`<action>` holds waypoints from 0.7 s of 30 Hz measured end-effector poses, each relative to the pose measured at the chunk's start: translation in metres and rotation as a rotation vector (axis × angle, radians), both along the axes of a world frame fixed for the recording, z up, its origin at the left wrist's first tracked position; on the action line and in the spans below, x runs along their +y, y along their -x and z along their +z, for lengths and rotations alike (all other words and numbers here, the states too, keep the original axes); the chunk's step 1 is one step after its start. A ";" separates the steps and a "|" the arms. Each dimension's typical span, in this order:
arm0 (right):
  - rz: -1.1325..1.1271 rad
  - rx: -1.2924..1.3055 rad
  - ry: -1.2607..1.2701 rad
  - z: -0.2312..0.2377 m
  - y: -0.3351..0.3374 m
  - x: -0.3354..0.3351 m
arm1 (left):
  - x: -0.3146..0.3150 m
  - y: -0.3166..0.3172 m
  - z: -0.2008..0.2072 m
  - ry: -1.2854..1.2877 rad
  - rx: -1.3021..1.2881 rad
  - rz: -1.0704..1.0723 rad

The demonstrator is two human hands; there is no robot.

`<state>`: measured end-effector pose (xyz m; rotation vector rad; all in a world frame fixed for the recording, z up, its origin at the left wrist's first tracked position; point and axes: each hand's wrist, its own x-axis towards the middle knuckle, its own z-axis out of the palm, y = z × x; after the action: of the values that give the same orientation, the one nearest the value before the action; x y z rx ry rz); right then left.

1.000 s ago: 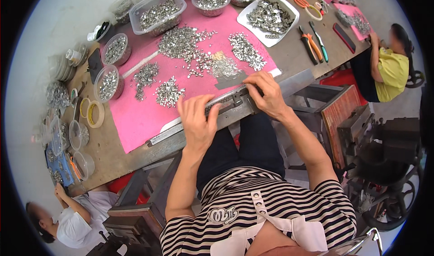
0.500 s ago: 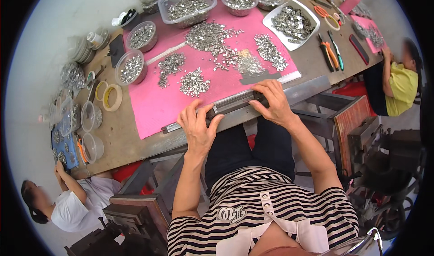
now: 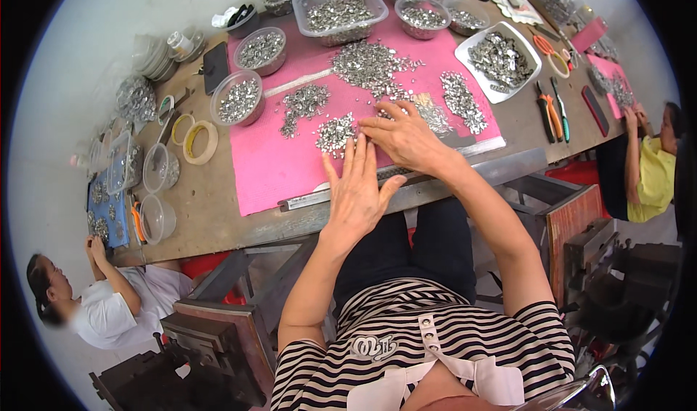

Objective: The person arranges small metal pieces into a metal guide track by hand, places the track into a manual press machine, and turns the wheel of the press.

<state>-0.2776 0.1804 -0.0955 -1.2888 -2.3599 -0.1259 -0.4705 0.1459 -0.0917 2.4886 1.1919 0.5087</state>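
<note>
My left hand [image 3: 361, 193] lies with its fingers stretched forward, their tips at the near right side of a small pile of silver metal pieces [image 3: 335, 135]. From the right, my right hand [image 3: 410, 139] reaches across with spread fingers, its tips beside the same pile and close to the left fingertips. Its thumb is hidden beneath it. Under and between the hands, a dark textured bar [image 3: 393, 171] shows in part along the front edge of the pink mat [image 3: 254, 182]. A silver strip [image 3: 308, 200] sticks out to its left.
More metal pieces form a large heap [image 3: 370, 66] and side piles. Clear tubs [image 3: 238, 102] and a white tray [image 3: 465, 51] of parts stand behind. Tape rolls [image 3: 200, 142] lie left, orange-handled pliers [image 3: 548, 113] right. People sit at both ends, one in a yellow top [image 3: 646, 186].
Both hands have left the dark bar at the table edge and moved forward to the small pile, the right one swinging left. The whole view has shifted slightly.
</note>
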 end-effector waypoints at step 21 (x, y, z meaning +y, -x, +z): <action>0.060 -0.016 0.226 0.016 -0.019 -0.034 | 0.012 0.075 -0.001 -0.044 -0.004 0.053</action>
<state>-0.2587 0.1462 -0.0797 -1.3192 -2.4800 0.1544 -0.5458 0.1581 -0.0922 2.4967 1.2606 0.5595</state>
